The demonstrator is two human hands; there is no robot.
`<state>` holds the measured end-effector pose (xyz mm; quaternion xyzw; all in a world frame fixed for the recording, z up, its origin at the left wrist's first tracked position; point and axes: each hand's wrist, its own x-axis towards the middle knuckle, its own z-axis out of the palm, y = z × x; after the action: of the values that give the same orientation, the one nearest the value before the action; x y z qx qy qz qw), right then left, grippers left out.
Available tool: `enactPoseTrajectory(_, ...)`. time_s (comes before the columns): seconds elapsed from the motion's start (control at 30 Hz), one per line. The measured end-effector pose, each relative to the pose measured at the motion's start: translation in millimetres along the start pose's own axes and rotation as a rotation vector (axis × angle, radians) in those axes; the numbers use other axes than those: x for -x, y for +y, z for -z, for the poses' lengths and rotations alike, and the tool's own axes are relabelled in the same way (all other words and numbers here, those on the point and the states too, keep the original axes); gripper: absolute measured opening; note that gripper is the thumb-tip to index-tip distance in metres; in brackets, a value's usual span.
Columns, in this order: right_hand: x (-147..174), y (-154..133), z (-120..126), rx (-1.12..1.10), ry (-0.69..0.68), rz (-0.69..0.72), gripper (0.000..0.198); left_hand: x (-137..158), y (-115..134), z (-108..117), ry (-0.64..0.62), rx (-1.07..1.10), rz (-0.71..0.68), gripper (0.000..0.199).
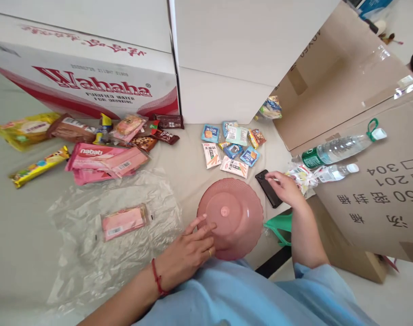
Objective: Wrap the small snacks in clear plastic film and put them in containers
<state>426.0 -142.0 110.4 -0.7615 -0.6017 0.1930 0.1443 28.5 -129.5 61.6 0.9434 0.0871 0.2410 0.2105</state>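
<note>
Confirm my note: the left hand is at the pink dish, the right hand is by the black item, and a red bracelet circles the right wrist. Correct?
Wrong side: the head view shows the red bracelet on the left wrist. The left hand is at the pink dish and the right hand by the black item, as noted.

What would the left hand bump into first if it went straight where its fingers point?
Probably the pink plate: the left hand reaches over its edge, though depth is unclear, so they might be touching.
</note>
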Motion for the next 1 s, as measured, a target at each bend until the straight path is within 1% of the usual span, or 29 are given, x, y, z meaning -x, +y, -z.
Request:
enactPoseTrajectory(0.1, -49.0, -34.1, -28.0, 0.105, -0.029, 0.170, 0.037, 9.4, 7.8, -4.8, -0.024, -0.010, 0.016, 0.018)
enactPoseTrajectory(0.17, -80.1, -56.2, -45.1, 0.225, -0.081, 0.157, 0.043, 14.8, 13.0, -5.1, -0.019, -0.027, 0.058, 0.016)
enactPoseTrajectory(0.27, -111.7, -78.1, -61.3, 0.351, -0.231, 0.085, 0.048, 20.1, 19.1, -5.5, 0.000, -0.054, 0.154, 0.017)
enactPoseTrajectory(0.3, -117.9, -81.7, -64.4, 0.367, -0.267, 0.073, 0.045, 21.2, 20.6, -6.2, 0.009, -0.056, 0.180, 0.018)
enactPoseTrajectory(0.37, -124.8, -83.6, -68.0, 0.368, -0.304, 0.076, 0.032, 22.4, 22.4, -8.4, 0.026, -0.057, 0.213, 0.020)
enactPoseTrajectory(0.43, -124.6, -79.1, -68.0, 0.362, -0.327, 0.106, 0.024, 22.4, 22.8, -11.1, 0.046, -0.059, 0.226, 0.021)
enactPoseTrajectory(0.5, -116.1, -69.9, -61.8, 0.293, -0.290, 0.124, 0.024, 21.1, 22.0, -13.5, 0.059, -0.066, 0.231, 0.021)
enactPoseTrajectory(0.57, -98.6, -59.3, -46.8, 0.106, -0.162, 0.131, 0.030, 18.5, 20.2, -15.4, 0.058, -0.082, 0.234, 0.022)
enactPoseTrajectory(0.63, -74.9, -52.6, -24.0, -0.144, -0.026, 0.153, 0.036, 14.5, 17.5, -17.4, 0.061, -0.109, 0.235, 0.022)
enactPoseTrajectory(0.67, -62.9, -52.3, -11.8, -0.243, -0.011, 0.179, 0.040, 12.0, 15.8, -18.5, 0.067, -0.126, 0.234, 0.022)
enactPoseTrajectory(0.7, -52.0, -54.5, -0.9, -0.307, -0.050, 0.214, 0.043, 9.2, 14.0, -19.8, 0.075, -0.143, 0.235, 0.022)
enactPoseTrajectory(0.73, -43.1, -59.2, 7.4, -0.334, -0.133, 0.262, 0.046, 6.1, 12.2, -21.2, 0.081, -0.158, 0.234, 0.021)
enactPoseTrajectory(0.77, -36.8, -66.0, 11.7, -0.323, -0.245, 0.322, 0.045, 3.0, 10.5, -22.6, 0.082, -0.167, 0.232, 0.020)
enactPoseTrajectory(0.8, -33.2, -74.2, 11.1, -0.281, -0.365, 0.390, 0.043, 0.0, 9.0, -24.0, 0.081, -0.170, 0.228, 0.019)
enactPoseTrajectory(0.83, -32.1, -83.0, 5.4, -0.219, -0.473, 0.456, 0.039, -2.6, 7.9, -25.3, 0.076, -0.167, 0.223, 0.019)
enactPoseTrajectory(0.87, -33.1, -91.7, -5.0, -0.146, -0.555, 0.510, 0.034, -4.7, 7.2, -26.5, 0.071, -0.162, 0.219, 0.018)
enactPoseTrajectory(0.9, -35.2, -99.6, -19.1, -0.067, -0.605, 0.545, 0.030, -6.0, 7.0, -27.6, 0.065, -0.159, 0.220, 0.018)
enactPoseTrajectory(0.93, -37.8, -106.3, -35.5, 0.007, -0.618, 0.549, 0.026, -6.4, 7.4, -28.4, 0.061, -0.158, 0.223, 0.019)
enactPoseTrajectory(0.97, -40.0, -111.6, -52.5, 0.082, -0.602, 0.530, 0.025, -6.1, 8.2, -28.9, 0.057, -0.160, 0.229, 0.019)
enactPoseTrajectory(1.0, -41.3, -115.6, -68.2, 0.161, -0.571, 0.502, 0.030, -5.1, 9.5, -29.3, 0.059, -0.163, 0.236, 0.019)
